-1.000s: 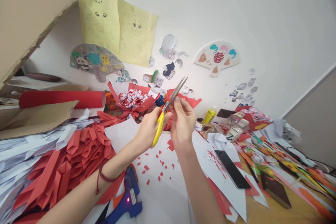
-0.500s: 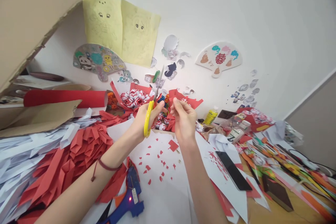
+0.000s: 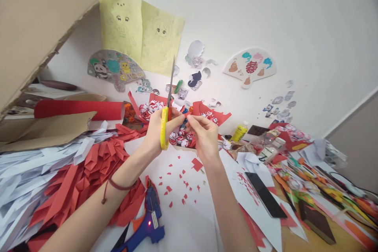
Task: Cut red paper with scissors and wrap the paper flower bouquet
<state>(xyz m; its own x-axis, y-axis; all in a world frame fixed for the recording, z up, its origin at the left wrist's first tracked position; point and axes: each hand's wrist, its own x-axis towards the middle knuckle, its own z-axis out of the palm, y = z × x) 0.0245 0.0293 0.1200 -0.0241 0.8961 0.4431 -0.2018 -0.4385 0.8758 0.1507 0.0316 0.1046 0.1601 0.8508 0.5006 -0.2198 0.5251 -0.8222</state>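
Observation:
My left hand (image 3: pixel 159 130) is closed round the yellow handles of a pair of scissors (image 3: pixel 167 106), whose blades point straight up and are shut. My right hand (image 3: pixel 204 138) is raised beside it, thumb and fingers pinched together close to the left hand's fingertips; what they pinch is too small to make out. Both hands hover above a white sheet (image 3: pixel 183 208) strewn with small red paper scraps (image 3: pixel 183 189). Behind the hands lie red and white paper flowers (image 3: pixel 152 108).
A blue glue gun (image 3: pixel 144 226) with a lit red lamp lies near my left forearm. Folded red and white paper strips (image 3: pixel 67 177) pile up at left. A black phone (image 3: pixel 265 194) and a dark book (image 3: pixel 317 220) lie at right, a yellow glue bottle (image 3: pixel 238 133) behind.
The scissors have swung from leaning right to upright, and their blades have closed. Both hands have risen slightly and drawn closer together.

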